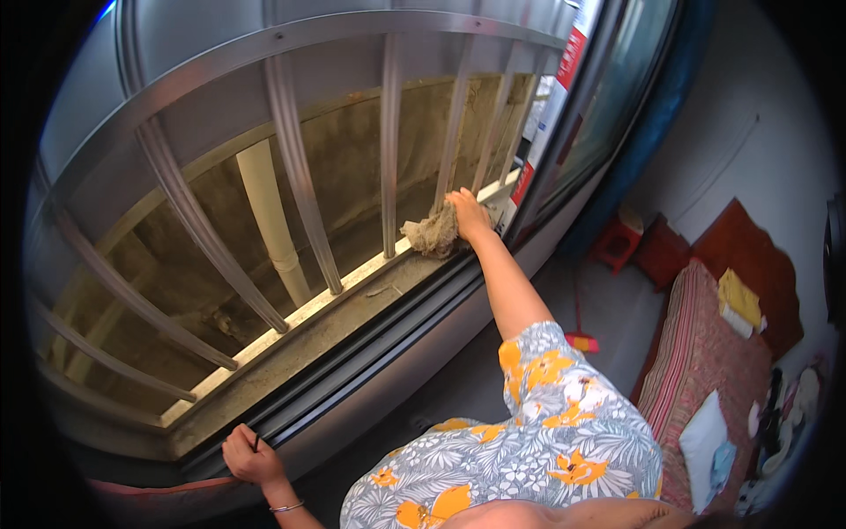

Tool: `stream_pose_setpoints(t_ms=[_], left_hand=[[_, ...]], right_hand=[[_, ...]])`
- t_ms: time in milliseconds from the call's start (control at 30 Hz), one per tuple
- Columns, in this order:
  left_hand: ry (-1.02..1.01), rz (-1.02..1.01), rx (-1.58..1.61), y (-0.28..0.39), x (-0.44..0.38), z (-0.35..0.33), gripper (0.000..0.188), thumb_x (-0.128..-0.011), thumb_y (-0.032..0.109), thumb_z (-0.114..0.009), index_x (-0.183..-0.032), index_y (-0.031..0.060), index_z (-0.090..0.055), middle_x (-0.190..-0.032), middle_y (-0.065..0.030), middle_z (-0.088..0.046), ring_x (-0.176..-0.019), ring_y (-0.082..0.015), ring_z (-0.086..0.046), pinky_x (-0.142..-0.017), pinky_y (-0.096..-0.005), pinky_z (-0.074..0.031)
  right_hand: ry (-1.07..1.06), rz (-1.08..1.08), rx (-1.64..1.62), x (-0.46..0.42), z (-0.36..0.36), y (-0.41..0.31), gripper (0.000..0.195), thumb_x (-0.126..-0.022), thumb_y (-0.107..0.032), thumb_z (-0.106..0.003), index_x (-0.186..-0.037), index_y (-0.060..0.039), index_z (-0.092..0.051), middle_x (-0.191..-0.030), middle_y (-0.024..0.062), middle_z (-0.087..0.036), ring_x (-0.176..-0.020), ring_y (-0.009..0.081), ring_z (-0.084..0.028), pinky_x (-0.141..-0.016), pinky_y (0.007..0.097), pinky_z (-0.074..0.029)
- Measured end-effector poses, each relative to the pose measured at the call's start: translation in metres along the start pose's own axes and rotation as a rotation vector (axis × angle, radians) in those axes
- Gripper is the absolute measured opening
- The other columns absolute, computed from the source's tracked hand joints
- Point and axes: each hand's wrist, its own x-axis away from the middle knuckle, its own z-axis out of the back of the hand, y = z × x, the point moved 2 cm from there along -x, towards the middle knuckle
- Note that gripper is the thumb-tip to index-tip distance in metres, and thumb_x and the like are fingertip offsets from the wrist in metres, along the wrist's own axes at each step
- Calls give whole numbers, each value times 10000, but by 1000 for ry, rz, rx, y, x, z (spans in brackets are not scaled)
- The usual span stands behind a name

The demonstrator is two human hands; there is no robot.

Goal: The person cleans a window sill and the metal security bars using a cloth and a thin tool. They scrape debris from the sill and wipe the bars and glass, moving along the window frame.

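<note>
With its fingers curled over a bunched, dirty beige cloth, my right hand reaches out to the outer window ledge. The cloth lies against the foot of a metal window bar, near the far end of the ledge. My left hand, with a bracelet at the wrist, is closed around a thin dark item at the near end of the black window track. What that item is cannot be told. Dirt and small debris mark the ledge.
Metal bars and a pale rail close off the outside, with a pale pipe behind them. A sliding glass pane stands at the right. Indoors are a bed, a red stool and a broom on the floor.
</note>
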Motion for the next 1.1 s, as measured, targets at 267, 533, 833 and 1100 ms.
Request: stream_pose_setpoints(t_ms=[267, 533, 833, 1100], left_hand=[[33, 8, -71, 8, 1, -3, 127, -932, 64, -566, -832, 1, -614, -705, -121, -521, -656, -322, -496, -599, -415, -390], [27, -20, -46, 9, -3, -1, 130, -932, 49, -555, -842, -23, -615, -704, -144, -518, -646, -333, -486, -597, -416, -385], [41, -36, -58, 10, -4, 0, 130, -924, 68, -556, -835, -10, -610, -686, -118, -481, -626, -310, -462, -580, -411, -367], [37, -47, -59, 6, -2, -1, 102, -910, 64, -571, -825, 17, -603, -690, -105, -491, -637, -307, -482, -583, -403, -374]], right_hand=[[-128, 103, -75, 35, 31, -22, 354, -888, -155, -516, -1227, -124, -610, -1216, 148, -616, -1108, 360, -577, -935, 436, -470], [13, -66, 84, 15, 48, -16, 274, -927, -122, -460, -1136, -110, -638, -1131, 189, -643, -1047, 405, -593, -915, 457, -467], [-70, 30, -99, 62, 56, -73, 169, -781, -30, -531, -879, -19, -668, -915, 241, -649, -925, 435, -609, -806, 491, -482], [143, 315, -342, 58, 75, -77, 464, -775, 42, -560, -1236, -4, -599, -1256, 216, -596, -1219, 335, -535, -1055, 389, -391]])
